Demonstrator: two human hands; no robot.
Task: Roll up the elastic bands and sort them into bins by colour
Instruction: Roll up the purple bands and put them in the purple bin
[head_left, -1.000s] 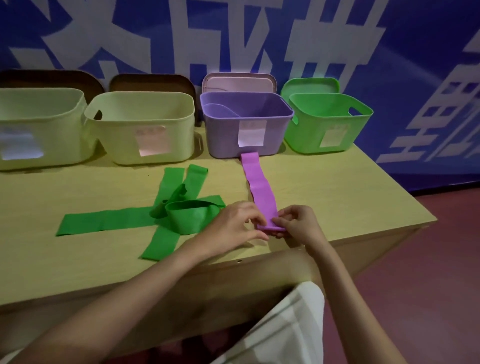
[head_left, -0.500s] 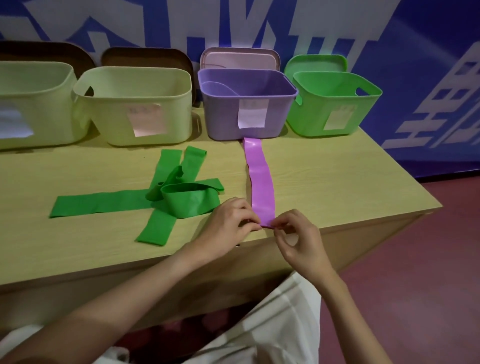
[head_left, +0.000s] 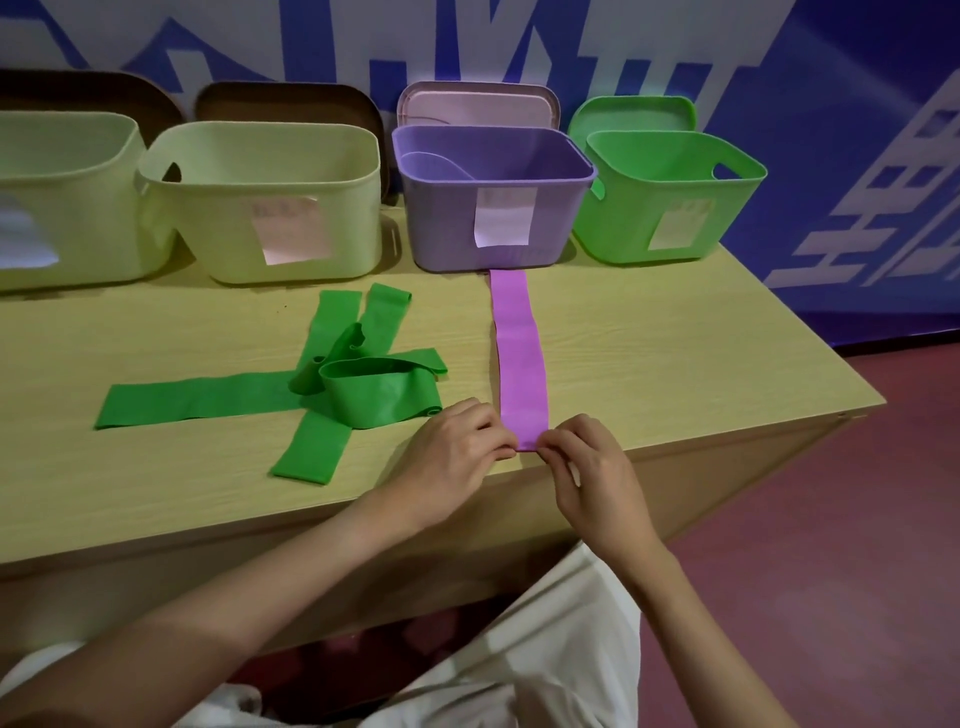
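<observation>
Both hands pinch the near end of the purple band (head_left: 519, 364) — left hand (head_left: 457, 457) on its left corner, right hand (head_left: 592, 467) on its right, fingers curled. That end lies close to the table's (head_left: 675, 364) front edge; the band runs flat and straight to the purple bin (head_left: 493, 208), touching its base. Bare tabletop lies to the right, up to the corner. Left of the band, green bands (head_left: 291, 400) sprawl in a crossed heap. Each bin carries a paper label — writing unreadable.
</observation>
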